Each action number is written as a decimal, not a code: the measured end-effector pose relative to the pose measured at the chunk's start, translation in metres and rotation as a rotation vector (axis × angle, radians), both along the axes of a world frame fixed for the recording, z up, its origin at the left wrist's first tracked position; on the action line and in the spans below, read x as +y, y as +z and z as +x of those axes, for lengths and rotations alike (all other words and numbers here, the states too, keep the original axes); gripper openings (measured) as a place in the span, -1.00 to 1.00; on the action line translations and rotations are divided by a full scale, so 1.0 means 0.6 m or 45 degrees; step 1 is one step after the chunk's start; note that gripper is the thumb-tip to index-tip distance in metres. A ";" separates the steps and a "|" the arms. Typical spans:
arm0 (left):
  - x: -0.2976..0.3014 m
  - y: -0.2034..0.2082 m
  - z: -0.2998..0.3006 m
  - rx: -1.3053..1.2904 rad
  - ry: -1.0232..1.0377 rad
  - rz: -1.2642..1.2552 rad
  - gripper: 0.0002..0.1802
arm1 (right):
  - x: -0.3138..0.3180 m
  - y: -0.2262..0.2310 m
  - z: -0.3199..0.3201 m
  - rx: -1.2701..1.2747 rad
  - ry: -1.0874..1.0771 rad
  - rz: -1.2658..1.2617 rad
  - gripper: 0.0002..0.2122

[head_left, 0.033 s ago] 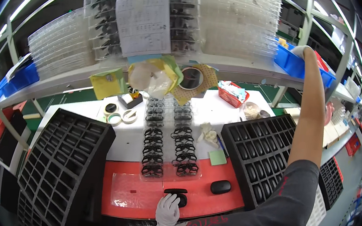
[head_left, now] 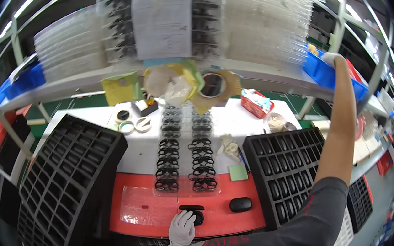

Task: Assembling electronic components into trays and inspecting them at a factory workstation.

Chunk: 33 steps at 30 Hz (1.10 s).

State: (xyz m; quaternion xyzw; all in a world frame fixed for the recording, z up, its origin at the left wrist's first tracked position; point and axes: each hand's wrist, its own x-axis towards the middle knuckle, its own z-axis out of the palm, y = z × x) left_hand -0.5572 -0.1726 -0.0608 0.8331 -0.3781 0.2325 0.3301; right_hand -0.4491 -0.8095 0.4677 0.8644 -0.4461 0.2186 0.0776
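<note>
My left hand [head_left: 182,229], in a white glove, holds a small black hinged case [head_left: 198,217] on the red mat [head_left: 224,224]; the case's lid stands up. A second black case [head_left: 240,205], closed and rounded, lies on the mat to the right. My right arm stretches far up to the shelf, where my gloved right hand [head_left: 331,59] reaches over the rim of a blue bin [head_left: 321,72]; its fingers are hidden. A clear plastic tray [head_left: 183,172] beyond the mat carries two columns of black looped parts.
Black compartment trays with dark cases stand at left [head_left: 70,167] and right [head_left: 280,172]. Tape rolls [head_left: 143,125], a red basket [head_left: 254,111] and a green pad [head_left: 238,172] lie on the white table. Stacked clear trays [head_left: 264,29] fill the shelf above.
The view has shifted slightly, so the shelf and table sit a little further right. Both hands stay at the same places, the left at the case and the right at the blue bin.
</note>
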 end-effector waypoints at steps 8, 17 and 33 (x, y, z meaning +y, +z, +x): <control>0.016 0.012 0.008 0.054 -0.001 -0.032 -0.59 | -0.081 0.002 0.041 0.188 -0.104 -0.008 -0.38; 0.014 0.005 0.014 0.026 -0.093 -0.029 -0.57 | -0.091 0.004 -0.009 0.222 -0.196 0.014 -0.30; 0.005 -0.002 0.012 -0.028 -0.018 -0.004 -0.60 | 0.041 -0.011 -0.088 -0.909 -0.258 0.134 -0.21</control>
